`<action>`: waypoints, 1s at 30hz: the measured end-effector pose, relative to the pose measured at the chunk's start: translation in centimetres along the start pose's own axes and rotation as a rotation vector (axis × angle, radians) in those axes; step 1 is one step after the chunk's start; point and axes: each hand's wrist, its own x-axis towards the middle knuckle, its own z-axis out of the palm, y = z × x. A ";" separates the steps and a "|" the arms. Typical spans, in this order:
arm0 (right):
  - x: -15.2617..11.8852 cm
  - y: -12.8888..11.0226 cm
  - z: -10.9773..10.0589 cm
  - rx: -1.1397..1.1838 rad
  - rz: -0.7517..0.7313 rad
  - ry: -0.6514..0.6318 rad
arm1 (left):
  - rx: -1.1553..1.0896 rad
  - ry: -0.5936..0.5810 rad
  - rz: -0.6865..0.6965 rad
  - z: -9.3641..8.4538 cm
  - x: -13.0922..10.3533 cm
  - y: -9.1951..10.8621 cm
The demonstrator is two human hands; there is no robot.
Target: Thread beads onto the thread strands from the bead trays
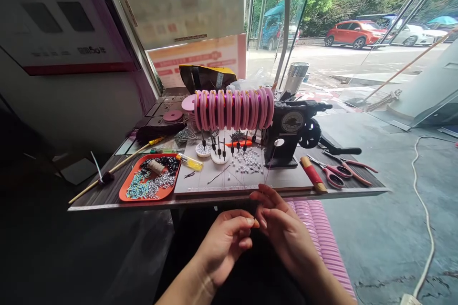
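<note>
Below the table's front edge, my left hand (232, 236) is closed in a pinch; what lies between thumb and forefinger is too small to name. Close beside it, my right hand (282, 228) has its fingers bent and partly spread, and its fingertips are partly hidden. Thin threads run down toward the hands from a row of pink spools (232, 109) on a black hand-cranked winder (282, 140). Black weights hang under the spools. White beads (246, 159) lie on the pale board (189, 184), and a small white dish (203, 149) holds more.
An orange tray (123, 190) with beads and a thread roll sits at the left beside a stick (132, 157). Scissors (334, 176), pliers (358, 167) and a red-wrapped roll (313, 175) lie at the right. Pink ribbed cushioning (322, 228) is below the table.
</note>
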 end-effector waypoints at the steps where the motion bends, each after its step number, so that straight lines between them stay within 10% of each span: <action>1: 0.0 0.0 0.0 -0.006 0.006 -0.010 | -0.013 0.006 0.001 0.0 0.0 -0.1; 9: -0.3 -0.2 -0.4 -0.102 -0.144 0.109 | -0.034 0.027 -0.001 0.3 0.2 -0.2; 16: -0.4 0.4 -0.8 -0.339 -0.148 -0.068 | 0.022 -0.022 0.029 0.3 0.1 -0.3; 22: -1.6 -0.7 -2.9 -1.456 -0.910 -0.105 | 0.595 0.085 0.448 0.3 -0.5 0.4; 26: -1.8 -3.5 -1.2 -1.773 -1.235 -0.414 | 0.931 0.152 0.677 0.4 -1.0 0.9; 30: 1.1 -6.0 1.9 -1.758 -1.121 -0.917 | 0.860 0.092 0.674 0.0 -1.0 1.4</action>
